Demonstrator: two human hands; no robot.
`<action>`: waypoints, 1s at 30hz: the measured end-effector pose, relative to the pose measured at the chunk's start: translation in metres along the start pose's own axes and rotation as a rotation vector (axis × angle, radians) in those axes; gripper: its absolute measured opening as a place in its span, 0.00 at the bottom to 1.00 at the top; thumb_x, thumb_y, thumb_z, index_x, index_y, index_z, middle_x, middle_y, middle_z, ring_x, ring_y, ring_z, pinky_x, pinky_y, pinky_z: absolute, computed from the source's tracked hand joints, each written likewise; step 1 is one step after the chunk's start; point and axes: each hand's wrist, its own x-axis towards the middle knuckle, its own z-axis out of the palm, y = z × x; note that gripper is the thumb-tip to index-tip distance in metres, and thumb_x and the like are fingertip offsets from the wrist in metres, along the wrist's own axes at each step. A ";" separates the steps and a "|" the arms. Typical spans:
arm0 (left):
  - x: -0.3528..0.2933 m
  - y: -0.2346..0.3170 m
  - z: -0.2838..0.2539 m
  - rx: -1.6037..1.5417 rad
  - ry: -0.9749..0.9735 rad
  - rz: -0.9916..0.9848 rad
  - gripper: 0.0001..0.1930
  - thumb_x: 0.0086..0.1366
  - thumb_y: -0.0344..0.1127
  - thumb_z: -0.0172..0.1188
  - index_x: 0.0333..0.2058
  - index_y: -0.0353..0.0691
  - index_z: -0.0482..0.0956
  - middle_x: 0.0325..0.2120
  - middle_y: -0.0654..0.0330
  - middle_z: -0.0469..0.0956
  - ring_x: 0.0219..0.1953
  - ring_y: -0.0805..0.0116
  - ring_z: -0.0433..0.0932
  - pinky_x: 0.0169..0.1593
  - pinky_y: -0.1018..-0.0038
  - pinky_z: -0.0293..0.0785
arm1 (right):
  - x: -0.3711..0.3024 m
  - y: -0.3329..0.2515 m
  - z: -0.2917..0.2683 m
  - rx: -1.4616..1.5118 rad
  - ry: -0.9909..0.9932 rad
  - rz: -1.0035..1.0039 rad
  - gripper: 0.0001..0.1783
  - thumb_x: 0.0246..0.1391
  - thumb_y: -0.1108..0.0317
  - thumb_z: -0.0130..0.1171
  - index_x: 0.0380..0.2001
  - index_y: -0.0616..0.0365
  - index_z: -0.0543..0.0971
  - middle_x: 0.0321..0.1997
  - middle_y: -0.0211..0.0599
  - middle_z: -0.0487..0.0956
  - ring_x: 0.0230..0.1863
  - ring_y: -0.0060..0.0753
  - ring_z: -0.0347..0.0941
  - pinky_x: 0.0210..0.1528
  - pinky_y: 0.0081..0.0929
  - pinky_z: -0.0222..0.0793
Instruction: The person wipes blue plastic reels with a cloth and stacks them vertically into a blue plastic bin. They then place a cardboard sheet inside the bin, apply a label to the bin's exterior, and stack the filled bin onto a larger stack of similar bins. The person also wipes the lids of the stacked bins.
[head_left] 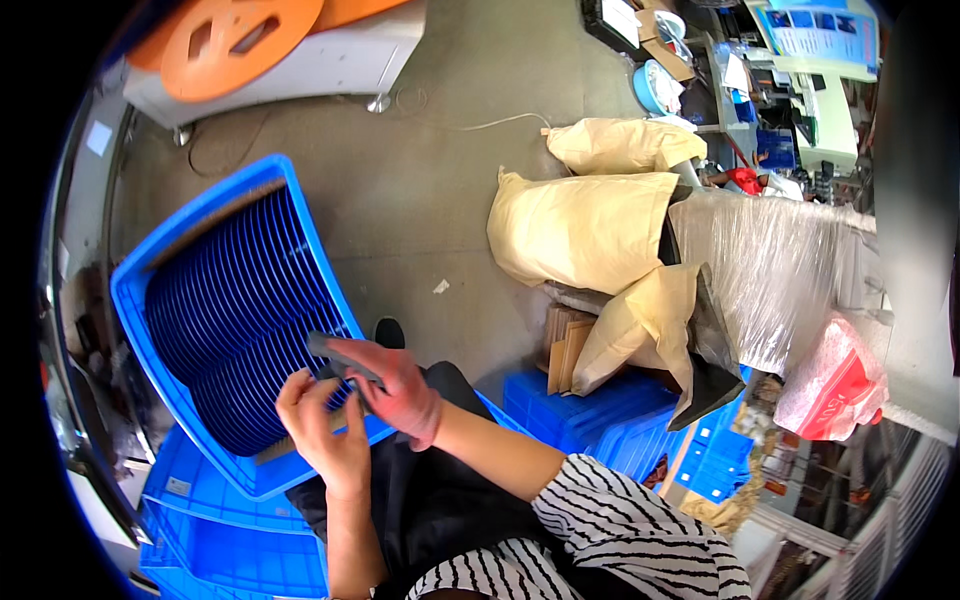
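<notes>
My left hand (333,440) is bare, with its fingers bent and apart. It is right beside my right hand (395,388), which wears a red glove with dark grey on the palm and fingers. The gloved fingers stretch to the left, above the bare fingertips. Whether the left fingertips touch the glove is hard to tell. Both hands are over the near right edge of a blue plastic bin (327,268). Thin dark blue disc-like pieces (238,300) stand on edge inside it, packed in two rows. Brown cardboard shows along the bin's inner ends.
More blue bins (235,548) are stacked below at the left. Right of me, cream sacks (585,225) lie near a plastic-wrapped stack (765,270), with blue crates (560,410) and cardboard below. Orange reels (235,45) rest on a white wheeled stand (330,70) at the far left.
</notes>
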 end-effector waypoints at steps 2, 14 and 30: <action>0.016 0.015 -0.010 -0.057 0.104 -0.051 0.10 0.49 0.17 0.63 0.30 0.36 0.74 0.45 0.51 0.72 0.46 0.58 0.73 0.50 0.67 0.70 | -0.012 -0.022 -0.042 0.053 0.096 0.221 0.24 0.56 0.81 0.52 0.56 0.56 0.71 0.48 0.49 0.79 0.45 0.48 0.78 0.46 0.32 0.72; -0.058 0.122 -0.046 -0.020 -0.381 0.135 0.30 0.53 0.26 0.65 0.56 0.37 0.70 0.58 0.46 0.67 0.59 0.46 0.66 0.62 0.60 0.63 | -0.081 -0.075 -0.070 -0.142 0.013 0.023 0.22 0.58 0.69 0.52 0.55 0.61 0.67 0.42 0.44 0.76 0.41 0.39 0.75 0.44 0.30 0.72; -0.194 0.106 -0.195 0.192 -0.132 0.042 0.21 0.57 0.30 0.64 0.50 0.38 0.76 0.55 0.48 0.70 0.57 0.46 0.69 0.59 0.60 0.67 | -0.127 -0.102 -0.144 0.519 -0.004 0.254 0.24 0.55 0.75 0.54 0.56 0.52 0.69 0.41 0.38 0.77 0.38 0.31 0.77 0.42 0.27 0.73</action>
